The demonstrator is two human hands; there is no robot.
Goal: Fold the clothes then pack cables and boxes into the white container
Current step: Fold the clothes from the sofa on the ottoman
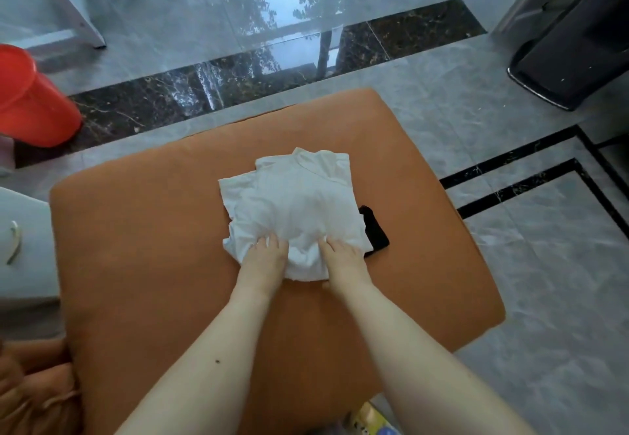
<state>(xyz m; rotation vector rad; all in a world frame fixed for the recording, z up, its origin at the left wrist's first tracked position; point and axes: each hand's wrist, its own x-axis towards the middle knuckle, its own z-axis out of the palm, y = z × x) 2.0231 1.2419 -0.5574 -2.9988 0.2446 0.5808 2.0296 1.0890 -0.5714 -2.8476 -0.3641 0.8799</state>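
A white shirt [292, 203] lies partly folded on the orange cushion [153, 230], collar pointing away from me. A black garment [374, 227] sticks out from under the shirt's right edge. My left hand [263, 257] grips the shirt's near hem on the left, fingers curled into the cloth. My right hand [342, 259] grips the same hem on the right, and the fabric bunches up between the two hands. No white container, cables or boxes are in view.
A red plastic bucket [30, 97] stands on the floor at the far left. A black bin [578, 46] stands at the upper right. A grey seat edge [23, 251] lies to the left of the cushion. Glossy tiled floor surrounds the cushion.
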